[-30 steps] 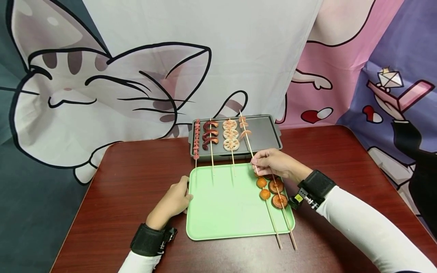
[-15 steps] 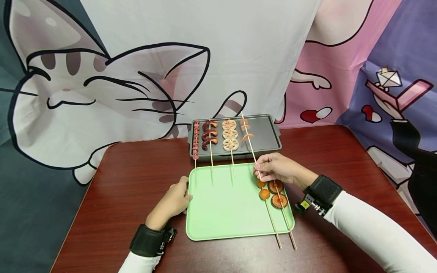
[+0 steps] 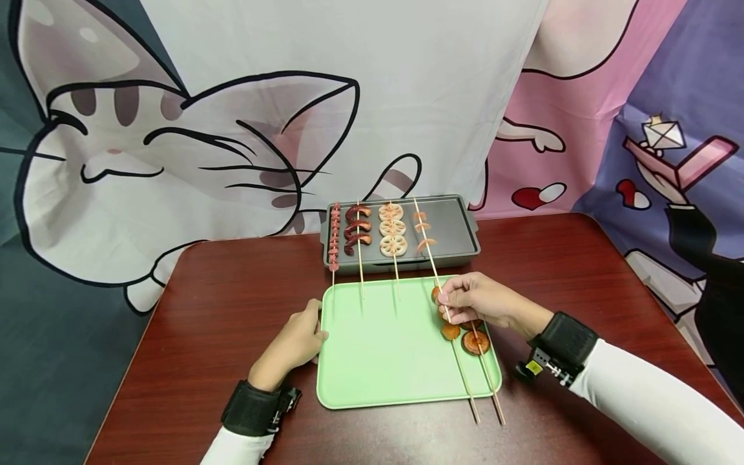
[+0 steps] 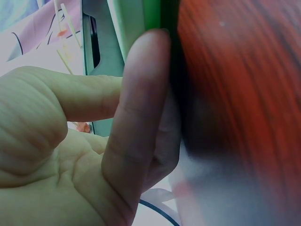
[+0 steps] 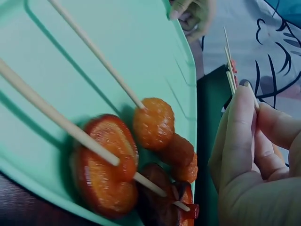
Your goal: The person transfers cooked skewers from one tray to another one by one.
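My left hand grips the left edge of a light green tray; in the left wrist view its fingers lie at the tray's rim, close to the tabletop. Over the tray's far right part, my right hand pinches the stick of a skewer between thumb and fingertips. That skewer's curved, pinkish-orange pieces are over the grey baking pan. Below this hand lie a skewer of orange balls and a skewer of brown mushroom caps, both partly hidden by it in the head view.
The pan also holds skewers of lotus root slices, dark red curled pieces and small pink chunks, their sticks reaching towards the tray. A red-brown wooden table bears everything. Behind it hangs a cartoon-printed cloth.
My right hand has moved back towards me and slightly right, drawing the skewer along, so its pieces sit nearer on the pan. My left hand and the tray have stayed put.
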A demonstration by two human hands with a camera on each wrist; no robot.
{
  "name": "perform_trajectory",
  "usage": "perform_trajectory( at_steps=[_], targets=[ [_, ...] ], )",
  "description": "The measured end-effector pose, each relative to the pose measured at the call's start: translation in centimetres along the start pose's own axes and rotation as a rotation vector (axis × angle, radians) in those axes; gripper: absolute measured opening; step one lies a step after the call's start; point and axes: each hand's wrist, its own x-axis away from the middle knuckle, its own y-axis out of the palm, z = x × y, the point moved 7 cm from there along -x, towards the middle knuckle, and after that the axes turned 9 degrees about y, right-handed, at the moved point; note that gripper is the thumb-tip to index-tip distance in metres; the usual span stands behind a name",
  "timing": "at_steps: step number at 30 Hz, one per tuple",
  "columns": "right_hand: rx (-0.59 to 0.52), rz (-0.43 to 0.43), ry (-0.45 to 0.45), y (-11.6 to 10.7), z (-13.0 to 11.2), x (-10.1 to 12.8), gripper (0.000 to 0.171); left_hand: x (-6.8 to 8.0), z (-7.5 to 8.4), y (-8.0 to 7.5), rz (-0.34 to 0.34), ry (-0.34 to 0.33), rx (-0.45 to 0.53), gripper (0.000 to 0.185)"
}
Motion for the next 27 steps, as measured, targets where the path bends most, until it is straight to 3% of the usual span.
perform_trajectory(
  at_steps=[19, 27],
  targets=[
    [0.024, -0.049, -0.008, 2.9, 1.9, 2.9, 0.007, 0.0, 0.0, 0.0, -0.002, 0.009, 0.013, 0.055],
    [0.022, -0.052, -0.022, 3.6, 2.4, 4.0, 0.018, 0.0, 0.1, 0.0, 0.001, 0.024, 0.008, 0.054]
  ],
)
